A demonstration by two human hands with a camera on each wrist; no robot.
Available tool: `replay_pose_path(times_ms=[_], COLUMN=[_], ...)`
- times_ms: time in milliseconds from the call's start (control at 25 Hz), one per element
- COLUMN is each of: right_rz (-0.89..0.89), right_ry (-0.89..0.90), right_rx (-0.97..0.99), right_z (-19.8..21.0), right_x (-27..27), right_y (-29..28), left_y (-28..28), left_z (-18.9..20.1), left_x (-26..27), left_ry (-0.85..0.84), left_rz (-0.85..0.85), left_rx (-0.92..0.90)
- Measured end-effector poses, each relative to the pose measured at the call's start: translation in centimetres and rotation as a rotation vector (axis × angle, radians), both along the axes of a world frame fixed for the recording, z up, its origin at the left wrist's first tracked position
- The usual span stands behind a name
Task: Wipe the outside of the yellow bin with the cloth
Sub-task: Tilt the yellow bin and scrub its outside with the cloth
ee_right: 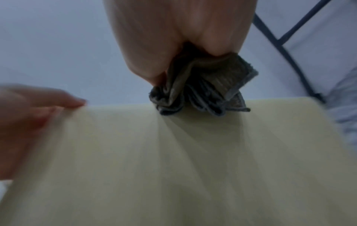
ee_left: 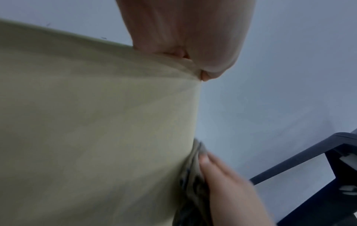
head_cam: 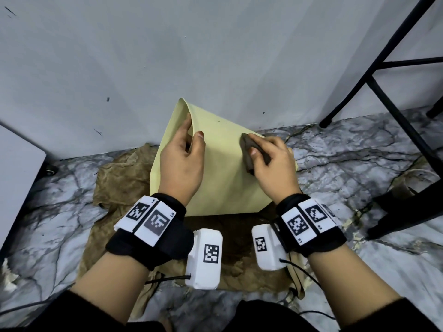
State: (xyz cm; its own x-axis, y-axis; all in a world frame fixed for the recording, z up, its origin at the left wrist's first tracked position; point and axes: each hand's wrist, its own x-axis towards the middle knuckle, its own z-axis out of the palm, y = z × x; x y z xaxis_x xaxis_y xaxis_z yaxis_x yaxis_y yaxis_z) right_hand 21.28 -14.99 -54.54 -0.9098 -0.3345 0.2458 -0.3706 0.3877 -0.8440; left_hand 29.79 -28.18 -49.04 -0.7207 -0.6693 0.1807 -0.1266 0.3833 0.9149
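Observation:
A pale yellow bin [head_cam: 223, 173] lies tipped against the wall, one flat side facing up. My left hand [head_cam: 184, 152] grips its far left edge, fingers curled over the rim and thumb on the outer face. My right hand [head_cam: 271, 159] holds a crumpled dark brown-grey cloth [head_cam: 251, 152] and presses it on the bin's upper right face. In the right wrist view the bunched cloth [ee_right: 201, 88] sits at the bin's [ee_right: 173, 160] far edge under my fingers. In the left wrist view my left hand [ee_left: 185, 42] holds the bin [ee_left: 92, 122] at its edge; the cloth [ee_left: 195, 180] shows lower right.
The bin rests on a stained tan cloth sheet [head_cam: 119, 183] spread over a marble-patterned floor [head_cam: 347, 159]. A grey wall [head_cam: 191, 56] stands right behind. A black chair frame [head_cam: 393, 75] rises at the right, and a white panel [head_cam: 16, 168] stands at the left.

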Motion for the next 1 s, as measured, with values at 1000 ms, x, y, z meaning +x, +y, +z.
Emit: replay_pose_path(times_ms=[1000], right_rz=[0.118], right_ry=[-0.014], right_rx=[0.042], right_z=[2.2], right_x=[1.0], right_y=[-0.9], left_y=[0.3], left_z=[-0.7], left_x=[0.3], left_ry=[0.031], left_rz=[-0.038], left_rx=[-0.005])
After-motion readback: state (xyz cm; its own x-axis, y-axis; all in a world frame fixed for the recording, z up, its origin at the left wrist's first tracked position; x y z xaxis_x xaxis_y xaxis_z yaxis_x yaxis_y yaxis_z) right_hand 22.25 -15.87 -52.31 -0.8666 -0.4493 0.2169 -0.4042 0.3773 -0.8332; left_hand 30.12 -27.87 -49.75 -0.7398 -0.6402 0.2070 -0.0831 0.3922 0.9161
